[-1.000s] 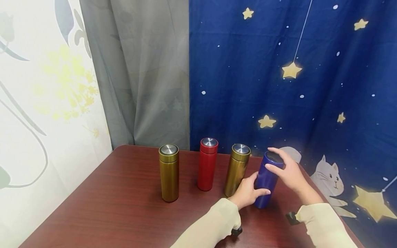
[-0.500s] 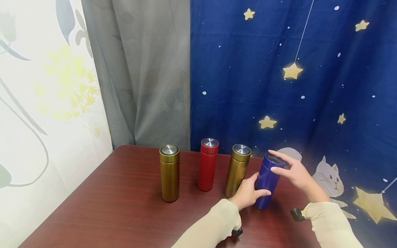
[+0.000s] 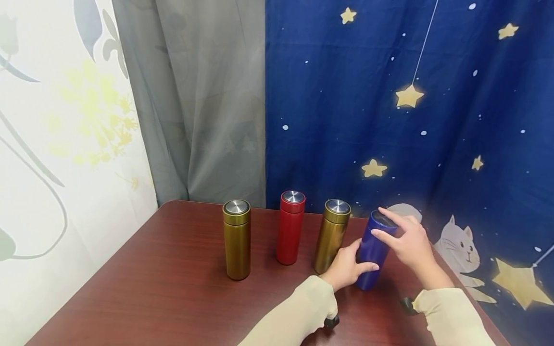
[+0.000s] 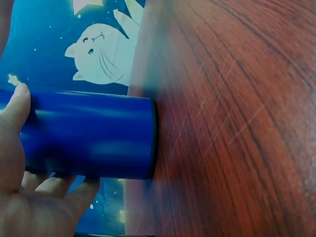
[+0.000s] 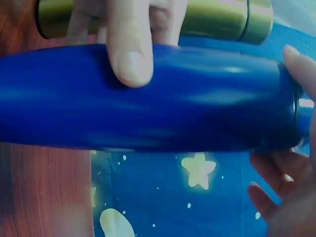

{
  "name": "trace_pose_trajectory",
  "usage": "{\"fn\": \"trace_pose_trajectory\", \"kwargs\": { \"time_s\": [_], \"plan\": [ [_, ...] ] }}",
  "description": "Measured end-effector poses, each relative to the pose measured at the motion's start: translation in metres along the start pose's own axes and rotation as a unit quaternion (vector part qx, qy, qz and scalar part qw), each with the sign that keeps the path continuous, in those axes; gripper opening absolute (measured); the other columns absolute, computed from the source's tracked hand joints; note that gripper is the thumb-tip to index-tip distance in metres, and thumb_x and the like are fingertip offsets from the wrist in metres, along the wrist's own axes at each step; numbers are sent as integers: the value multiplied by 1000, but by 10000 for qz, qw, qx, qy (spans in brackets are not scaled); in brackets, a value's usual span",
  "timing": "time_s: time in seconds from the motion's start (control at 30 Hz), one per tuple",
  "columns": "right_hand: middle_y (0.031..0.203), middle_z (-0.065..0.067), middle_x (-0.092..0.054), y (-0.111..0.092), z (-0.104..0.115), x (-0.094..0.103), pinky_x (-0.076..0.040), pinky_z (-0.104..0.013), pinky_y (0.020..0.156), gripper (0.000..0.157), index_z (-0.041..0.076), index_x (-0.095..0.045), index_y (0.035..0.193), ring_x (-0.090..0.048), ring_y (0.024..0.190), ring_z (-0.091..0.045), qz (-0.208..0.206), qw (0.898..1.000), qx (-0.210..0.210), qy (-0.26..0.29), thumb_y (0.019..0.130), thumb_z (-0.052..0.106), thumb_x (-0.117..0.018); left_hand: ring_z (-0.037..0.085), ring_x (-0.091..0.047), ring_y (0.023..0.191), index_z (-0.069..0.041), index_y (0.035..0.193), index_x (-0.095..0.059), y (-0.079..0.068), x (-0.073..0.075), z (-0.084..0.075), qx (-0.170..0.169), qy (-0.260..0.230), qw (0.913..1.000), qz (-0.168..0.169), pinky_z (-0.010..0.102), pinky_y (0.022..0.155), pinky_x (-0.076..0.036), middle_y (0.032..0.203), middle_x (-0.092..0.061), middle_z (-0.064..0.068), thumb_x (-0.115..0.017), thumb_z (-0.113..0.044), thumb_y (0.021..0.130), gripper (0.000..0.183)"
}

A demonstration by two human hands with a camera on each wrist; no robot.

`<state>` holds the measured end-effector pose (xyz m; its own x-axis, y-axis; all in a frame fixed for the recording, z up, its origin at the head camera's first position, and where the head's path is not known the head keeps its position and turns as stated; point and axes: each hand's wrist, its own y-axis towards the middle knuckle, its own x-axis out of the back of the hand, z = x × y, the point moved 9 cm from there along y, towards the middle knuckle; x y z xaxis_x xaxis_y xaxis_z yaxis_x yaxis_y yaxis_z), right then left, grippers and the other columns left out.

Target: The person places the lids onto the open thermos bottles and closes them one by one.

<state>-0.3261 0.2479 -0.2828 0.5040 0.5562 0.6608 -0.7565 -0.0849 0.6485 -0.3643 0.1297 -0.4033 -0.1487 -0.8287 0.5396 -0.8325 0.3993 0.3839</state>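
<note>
A blue thermos (image 3: 373,252) stands near the table's right side in the head view, its top leaning slightly right. My left hand (image 3: 346,267) grips its lower body, thumb across the near side and fingers behind, as the left wrist view also shows of the blue thermos (image 4: 98,136). My right hand (image 3: 409,240) holds the thermos at its dark-topped lid (image 3: 384,220), thumb on the near side and a finger over the far rim. In the right wrist view the left thumb (image 5: 131,59) presses the blue body, and the right hand (image 5: 296,197) is round the lid end.
Close to the left hand stands a gold thermos (image 3: 331,235). Farther left are a red thermos (image 3: 290,230) and another gold thermos (image 3: 237,240), all upright with silver-topped lids. The brown wooden table (image 3: 173,288) ends at curtains (image 3: 320,96) behind.
My right hand shifts right, then back left while turning about the lid. The blue thermos tilts very slightly with it. My left hand keeps its grip and the other thermoses stay put.
</note>
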Motion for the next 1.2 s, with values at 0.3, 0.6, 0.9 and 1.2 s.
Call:
{"fn": "trace_pose_trajectory", "kwargs": {
  "time_s": [0.3,0.6,0.9,1.2],
  "plan": [
    [110,-21,-68,-5,12,3,-32,-55,79,61,9,-67,123,-46,92,-36,-931,9936,73,-637,74,40,-83,7,-65,93,-15,137,-50,0,0,0,-63,10,10000,-6,22,85,-51,113,-67,-4,-74,-44,83,66],
    [109,-20,-66,-4,16,4,-31,-56,78,66,5,-66,118,-44,96,-41,-1198,9850,-321,-1200,73,53,-79,7,-65,94,-15,136,-51,1,-1,1,-43,32,10000,-33,22,85,-51,112,-67,-4,-76,-43,82,66],
    [111,-24,-58,1,12,-4,-36,-57,82,71,-1,-57,119,-44,103,-43,-882,9882,-460,-1168,76,52,-77,6,-65,93,-15,136,-51,0,0,1,-20,-19,10000,-13,21,85,-50,112,-67,-4,-77,-41,82,66],
    [130,-20,-53,3,-6,-18,-50,-46,88,54,11,-52,138,-52,113,-34,596,9908,-183,1202,89,24,-71,7,-65,94,-14,137,-50,1,1,1,-108,6,9999,86,21,85,-51,112,-67,-3,-75,-42,83,66]
  ]
}}
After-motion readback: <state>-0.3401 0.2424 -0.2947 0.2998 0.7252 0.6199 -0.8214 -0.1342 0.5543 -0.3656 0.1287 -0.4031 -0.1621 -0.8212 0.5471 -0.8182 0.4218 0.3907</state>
